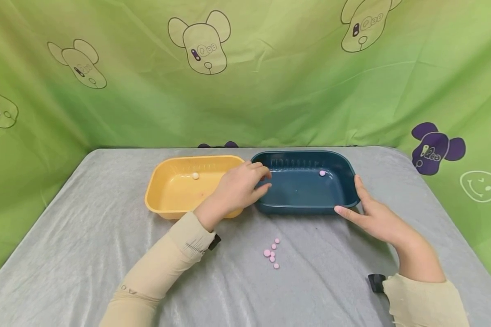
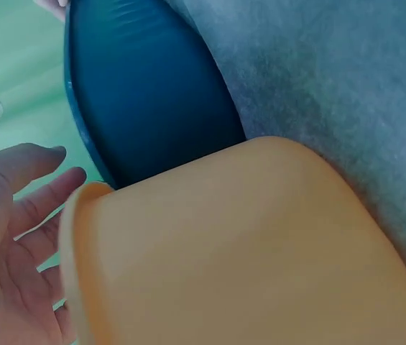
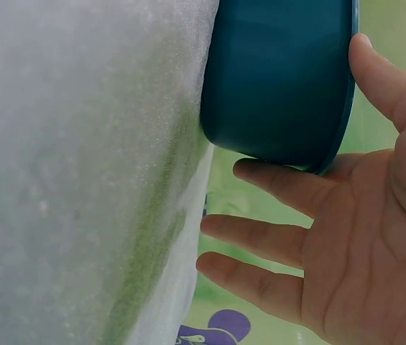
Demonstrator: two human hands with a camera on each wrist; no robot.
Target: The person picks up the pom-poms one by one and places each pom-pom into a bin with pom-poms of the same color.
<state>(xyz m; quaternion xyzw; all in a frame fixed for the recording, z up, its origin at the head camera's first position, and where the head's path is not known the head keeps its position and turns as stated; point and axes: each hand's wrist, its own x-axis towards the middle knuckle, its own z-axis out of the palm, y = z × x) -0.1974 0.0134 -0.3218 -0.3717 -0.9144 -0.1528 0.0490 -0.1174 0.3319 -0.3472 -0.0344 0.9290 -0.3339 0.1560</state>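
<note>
My left hand (image 1: 242,184) is over the meeting ends of a yellow plastic basin (image 1: 176,200) and a dark blue one (image 1: 296,193). Its fingers bend loosely, and nothing shows between them; in the left wrist view they lie beside the yellow rim. My right hand (image 1: 378,220) touches the right end of the blue basin. Its thumb rests on the rim and a straight finger lies against the wall, the other fingers spread, as the right wrist view shows. A small white ball (image 1: 195,175) lies in the yellow basin, a pink ball (image 1: 322,173) in the blue one.
Several small pink balls (image 1: 272,254) lie on the grey cloth (image 1: 311,272) in front of the basins. A green curtain (image 1: 270,91) with printed bear heads hangs behind the table. Dark bands (image 1: 377,283) sit at both wrists.
</note>
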